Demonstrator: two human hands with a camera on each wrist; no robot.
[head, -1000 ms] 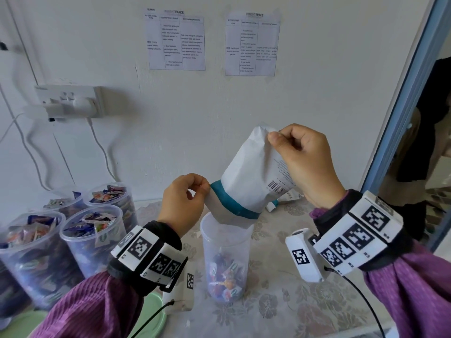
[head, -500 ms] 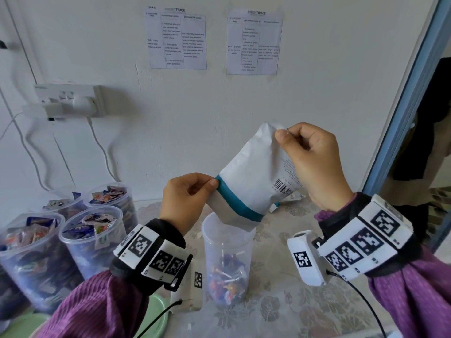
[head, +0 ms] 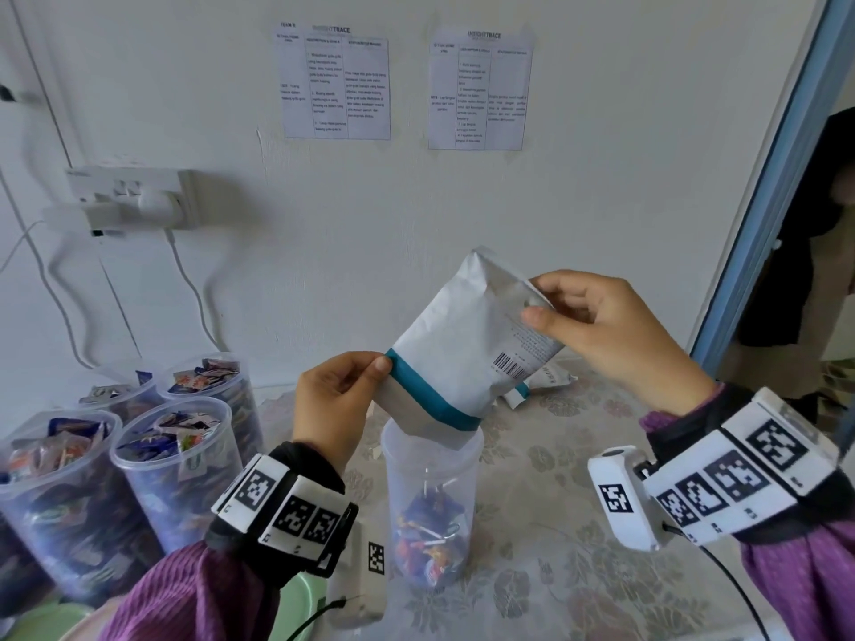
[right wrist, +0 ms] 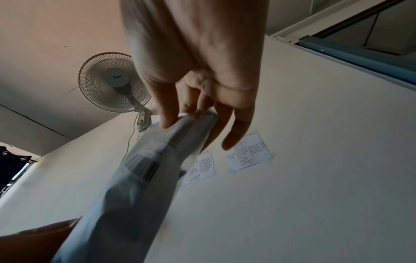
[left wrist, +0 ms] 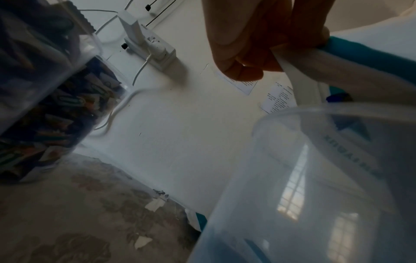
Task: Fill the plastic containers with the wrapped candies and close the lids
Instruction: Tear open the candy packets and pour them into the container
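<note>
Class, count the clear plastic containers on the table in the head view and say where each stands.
5: one under the bag, part filled; four full ones at left, front, far left, back and back left. More may lie off-frame.

Wearing purple ribbed sleeves (head: 194, 594), black cuffs (head: 684, 427), white wristbands (head: 287, 506) carrying black square-code markers; white camera block (head: 622, 497) sitting at right wrist, thin black cables (head: 735, 589) trailing off both.

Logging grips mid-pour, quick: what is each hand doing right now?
Left hand: pinches the candy bag at its teal-striped mouth.
Right hand: pinches the bag's raised bottom end.
</note>
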